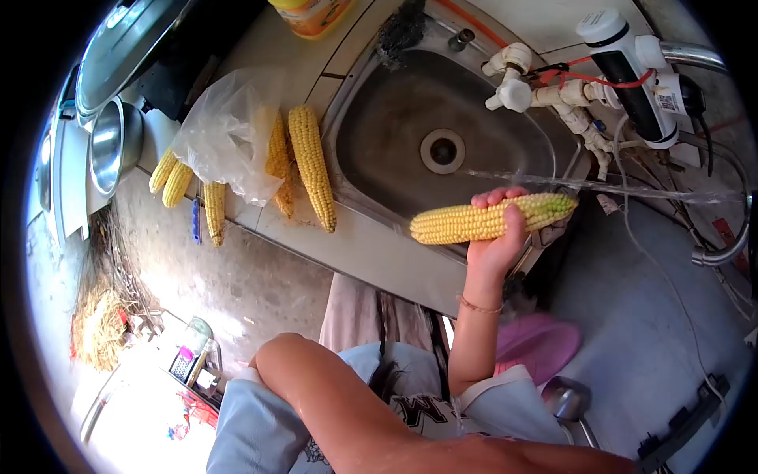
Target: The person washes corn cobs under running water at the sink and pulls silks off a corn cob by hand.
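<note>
**Corn cob held loosely balanced at the sink's edge, water running close by**

Head view: the right hand (497,237) is wrapped around a thick yellow corn cob (454,225) with a greenish end, thumb across the near side and fingertips over the far side. The left hand is out of sight, so whether it is clenched or released I cannot tell. The cob lies crosswise above the near rim of the grey metal sink (395,103). Its kernels look slick; a lax grip could let it roll out, either into the basin or down towards the round pink plastic tub (541,344)

A clear stream of water (632,188) passes just beyond the cob. Raising the cob into it might throw spray sideways, and the black power strip (687,434) lower right would suffer most if reached. On the pale tiled counter (410,276), the yellow cob by the wall-less front edge (214,213) juts outwards, so a nudge to the crumpled translucent plastic bag (229,134) could tip it off
</note>
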Demonstrator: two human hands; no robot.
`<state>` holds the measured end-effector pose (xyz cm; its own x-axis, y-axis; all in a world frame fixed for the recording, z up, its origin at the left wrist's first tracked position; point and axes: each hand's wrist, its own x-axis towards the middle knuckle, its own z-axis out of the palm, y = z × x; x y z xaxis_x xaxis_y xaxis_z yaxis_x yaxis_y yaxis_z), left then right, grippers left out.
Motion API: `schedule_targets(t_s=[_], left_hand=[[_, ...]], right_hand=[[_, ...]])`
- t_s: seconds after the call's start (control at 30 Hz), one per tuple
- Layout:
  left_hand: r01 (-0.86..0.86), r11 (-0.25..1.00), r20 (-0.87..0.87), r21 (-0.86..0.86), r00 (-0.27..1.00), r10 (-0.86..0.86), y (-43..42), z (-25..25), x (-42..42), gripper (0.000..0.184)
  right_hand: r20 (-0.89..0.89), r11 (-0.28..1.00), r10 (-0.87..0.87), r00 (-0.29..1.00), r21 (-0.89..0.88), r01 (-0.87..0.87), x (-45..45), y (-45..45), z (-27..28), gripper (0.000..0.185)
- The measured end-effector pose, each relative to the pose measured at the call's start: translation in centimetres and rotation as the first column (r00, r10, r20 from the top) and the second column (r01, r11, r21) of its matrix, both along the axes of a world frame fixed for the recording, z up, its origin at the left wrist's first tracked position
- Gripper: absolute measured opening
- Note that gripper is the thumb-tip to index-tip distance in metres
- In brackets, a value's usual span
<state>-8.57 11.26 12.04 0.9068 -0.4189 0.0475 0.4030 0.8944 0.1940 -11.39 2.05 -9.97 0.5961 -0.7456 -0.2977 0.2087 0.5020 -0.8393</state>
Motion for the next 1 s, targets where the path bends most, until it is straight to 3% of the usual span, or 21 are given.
schedule_targets(t_s=[0.17,0.27,0.33,0.37,0.4,0.43,0.47,0.5,0.57,0.63,0.67,0.7,0.73,0.77,0.8,0.83,0.87,0.93,0.97,1.0], left_hand=[[0.011,0.991,0.225,0.134,0.973,-0.041,2.1,-1.5,2.0,0.032],[-0.096,0.911,0.544,0.4,0.825,-0.152,3.8,-3.6,3.6,0.037],[-0.361,0.731,0.705,0.579,0.672,-0.227,5.3,-5.9,5.4,0.04],[-0.514,0.59,0.749,0.623,0.61,-0.259,5.7,-7.3,6.0,0.042],[-0.674,0.365,0.766,0.643,0.556,-0.322,6.3,-9.1,6.8,0.044],[-0.756,0.137,0.73,0.64,0.543,-0.415,6.8,-10.9,7.3,0.046],[-0.769,-0.028,0.655,0.638,0.561,-0.506,7.6,-13.0,7.6,0.047],[-0.72,-0.082,0.55,0.689,0.593,-0.588,8.4,-14.9,7.2,0.049],[-0.518,-0.097,0.303,0.85,0.631,-0.714,10.1,-16.4,6.3,0.051],[-0.463,-0.123,0.26,0.878,0.676,-0.689,11.9,-16.2,6.4,0.048],[-0.343,-0.116,0.168,0.932,0.692,-0.703,13.3,-15.8,6.7,0.044],[-0.211,-0.101,0.075,0.972,0.692,-0.718,14.6,-15.5,6.7,0.04],[-0.093,-0.098,-0.004,0.991,0.703,-0.711,15.8,-15.2,6.8,0.038],[-0.089,-0.074,0.009,0.993,0.693,-0.72,17.0,-15.2,6.8,0.038],[-0.071,-0.008,0.046,0.997,0.723,-0.689,18.1,-15.2,6.5,0.041],[-0.05,0.054,0.073,0.997,0.757,-0.65,18.9,-15.3,6.2,0.043],[-0.037,0.065,0.07,0.997,0.757,-0.65,19.5,-15.6,6.1,0.043],[0.157,0.248,-0.004,0.956,0.851,-0.525,20.9,-16.2,6.3,0.048],[0.164,0.25,-0.008,0.954,0.851,-0.525,21.4,-16.1,6.5,0.048],[0.402,0.429,-0.183,0.808,0.866,-0.466,21.9,-15.7,6.9,0.05]], right_hand=[[0.119,0.988,0.103,0.988,0.101,-0.115,3.7,1.4,2.3,0.023],[0.234,0.974,0.123,0.964,0.157,-0.162,5.2,1.6,2.6,0.027],[0.27,0.966,0.119,0.955,0.19,-0.174,5.7,2.0,2.8,0.029],[0.299,0.958,0.101,0.949,0.227,-0.173,5.9,2.5,2.9,0.03],[0.299,0.947,0.106,0.948,0.262,-0.188,5.9,2.6,2.8,0.032],[0.258,0.948,0.034,0.965,0.297,-0.113,6.3,4.0,3.7,0.031],[0.264,0.947,0.079,0.961,0.282,-0.155,6.4,4.7,3.8,0.03],[0.268,0.945,0.123,0.956,0.262,-0.195,6.3,5.1,4.0,0.028],[0.314,0.932,0.207,0.926,0.223,-0.284,6.6,6.4,3.8,0.024],[0.229,0.881,0.257,0.939,0.343,-0.325,7.1,7.4,3.6,0.024],[0.154,0.94,0.237,0.959,0.212,-0.267,7.8,8.3,4.2,0.023],[0.145,0.944,0.234,0.961,0.205,-0.26,8.4,8.0,4.5,0.023],[0.263,0.943,0.187,0.947,0.223,-0.248,9.1,7.1,4.7,0.018],[0.379,0.942,0.137,0.915,0.236,-0.239,10.1,6.4,5.1,0.014],[0.468,0.924,0.111,0.877,0.275,-0.264,11.1,5.8,5.3,0.007],[0.575,0.884,0.171,0.8,0.268,-0.383,11.8,4.8,4.9,0.011],[0.562,0.887,0.249,0.789,0.196,-0.419,12.7,4.4,4.8,0.014],[0.54,0.883,0.317,0.779,0.131,-0.45,13.8,4.3,4.5,0.017],[0.366,0.91,0.353,0.861,0.079,-0.407,14.2,4.5,4.3,0.02],[0.18,0.926,0.367,0.912,0.018,-0.376,14.5,4.5,4.3,0.023]])
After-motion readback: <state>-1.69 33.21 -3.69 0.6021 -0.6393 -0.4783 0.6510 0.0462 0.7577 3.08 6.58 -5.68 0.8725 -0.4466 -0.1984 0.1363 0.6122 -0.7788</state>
